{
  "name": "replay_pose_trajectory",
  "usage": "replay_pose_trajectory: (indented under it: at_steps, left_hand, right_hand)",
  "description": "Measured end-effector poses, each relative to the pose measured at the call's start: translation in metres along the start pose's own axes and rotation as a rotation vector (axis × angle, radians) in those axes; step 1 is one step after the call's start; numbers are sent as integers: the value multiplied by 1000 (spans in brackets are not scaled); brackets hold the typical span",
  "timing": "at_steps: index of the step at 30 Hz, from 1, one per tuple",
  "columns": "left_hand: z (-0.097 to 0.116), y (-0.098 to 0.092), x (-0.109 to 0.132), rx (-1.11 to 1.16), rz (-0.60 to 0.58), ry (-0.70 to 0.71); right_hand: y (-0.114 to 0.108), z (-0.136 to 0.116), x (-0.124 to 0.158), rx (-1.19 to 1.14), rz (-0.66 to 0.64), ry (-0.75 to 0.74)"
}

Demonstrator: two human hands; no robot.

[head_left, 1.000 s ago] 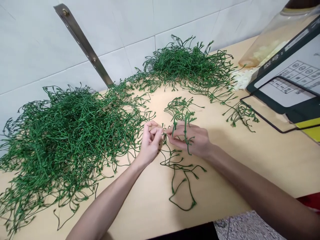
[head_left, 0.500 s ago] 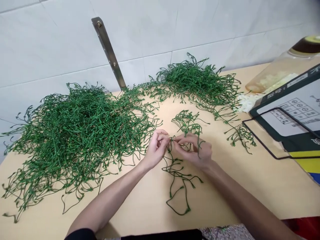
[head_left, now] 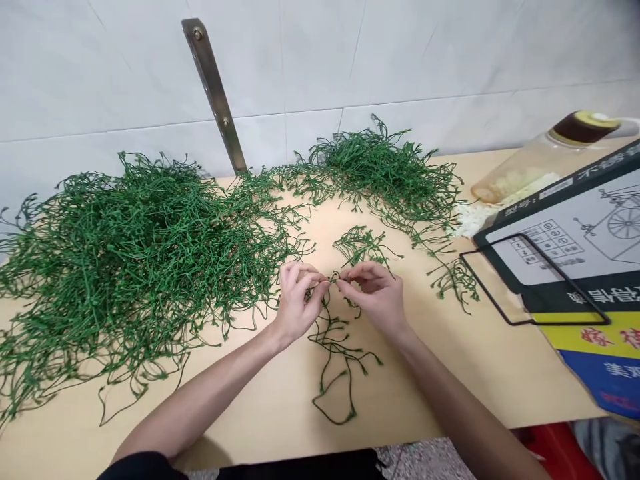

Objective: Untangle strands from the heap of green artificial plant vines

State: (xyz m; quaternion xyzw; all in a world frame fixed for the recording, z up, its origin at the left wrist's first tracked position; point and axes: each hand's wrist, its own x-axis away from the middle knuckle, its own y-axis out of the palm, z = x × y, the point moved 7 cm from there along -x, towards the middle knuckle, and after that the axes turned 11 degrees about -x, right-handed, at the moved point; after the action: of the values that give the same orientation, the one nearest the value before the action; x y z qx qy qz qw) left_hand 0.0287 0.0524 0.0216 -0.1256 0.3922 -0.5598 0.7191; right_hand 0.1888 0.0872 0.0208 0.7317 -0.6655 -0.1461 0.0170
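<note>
On the table [head_left: 490, 380] near its front edge, my left hand [head_left: 295, 303] and right hand [head_left: 379, 299] pinch one green stem [head_left: 332, 277] between them, branches trailing below.

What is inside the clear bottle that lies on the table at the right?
Pale, small pieces lie inside the bottle. The printed box covers its lower side, so the rest is hidden.

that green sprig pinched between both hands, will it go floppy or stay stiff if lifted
Probably floppy: the green sprig, pinched by the left hand and right hand, trails in loose curves across the table. Likely very light, being thin strands. Its branched tips may well snag the big pile beside it.
</note>
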Motion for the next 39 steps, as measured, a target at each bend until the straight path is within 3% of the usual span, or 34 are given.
replay_pose_trajectory:
  at_steps: [6,13,23,25,30,33,35,37,39]
  left_hand:
    - [2,8,1,-8,-126,31]
    - [3,11,-2,76,-200,58]
    - [8,9,-3,220,-227,93]
    - [3,6,-3,238,-154,54]
    - [-21,-15,1,121,263,-182]
    - [-7,-24,6,-42,387,-32]
    - [12,-21,8,-110,349,199]
    - [29,-10,12,-105,205,411]
    - [36,3,14,-89,26,509]
  right_hand:
    - [0,-1,3,102,1,-62]
    - [5,-10,16,457,-104,-488]
    - [16,-41,33,592,-177,-983]
    - [9,-42,26,538,-117,-914]
    - [-14,-13,0,273,44,-343]
    - [-17,-1,-6,134,98,-135]
    - [-18,2,-9,52,108,-61]
    - [-19,2,-12,-13,115,-28]
    - [-20,3,-14,-57,117,-9]
